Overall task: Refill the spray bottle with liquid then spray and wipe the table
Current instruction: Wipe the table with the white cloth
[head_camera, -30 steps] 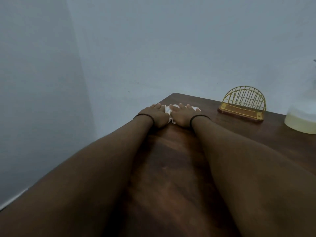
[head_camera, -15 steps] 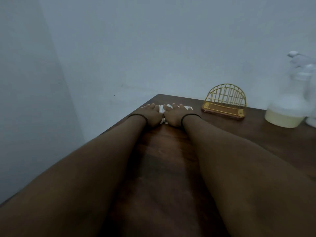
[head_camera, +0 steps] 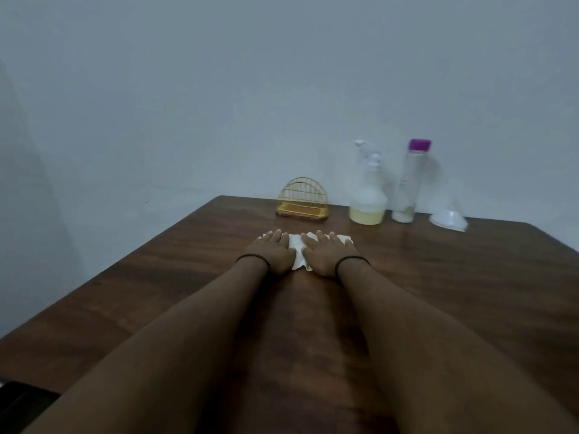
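Pressing white paper towel (head_camera: 297,252) flat on wooden table (head_camera: 156,277): L hand (head_camera: 272,252) & R hand (head_camera: 324,253), fingers spread. Spray bottle (head_camera: 368,195) at 1 o'clock.

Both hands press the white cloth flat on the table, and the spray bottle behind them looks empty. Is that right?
Not quite. In the head view the spray bottle holds pale yellow liquid in its lower part. The rest stands: left hand and right hand press the white cloth flat on the table.

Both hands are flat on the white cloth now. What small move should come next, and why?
Probably slide the white cloth toward the near edge. The left hand and right hand press it flat on the brown wooden table, and much bare tabletop lies nearer the person.
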